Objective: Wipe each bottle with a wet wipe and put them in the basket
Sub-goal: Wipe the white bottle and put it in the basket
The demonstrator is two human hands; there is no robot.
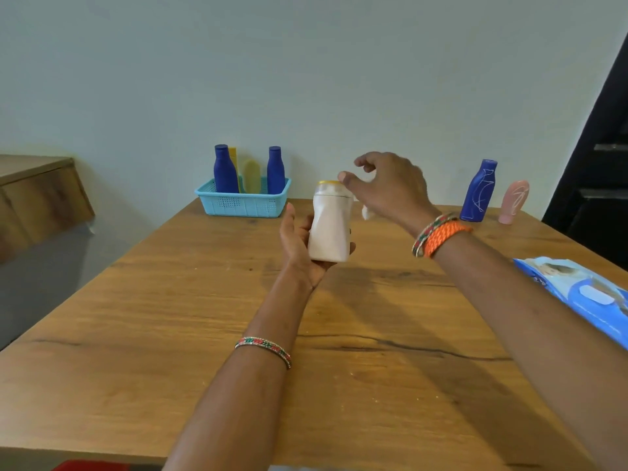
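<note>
Your right hand [387, 188] half hides a wipe [367, 212] it pinches; your left hand [302, 246] cups the white bottle [331, 226].

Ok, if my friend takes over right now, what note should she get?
Left hand holds the white bottle above the table. Right hand is at its cap with a white wipe.
Done: four bottles stand in the basket.
Left: finish this one, then the blue bottle and pink bottle at the far right. Wipes pack lies on the right.
</note>
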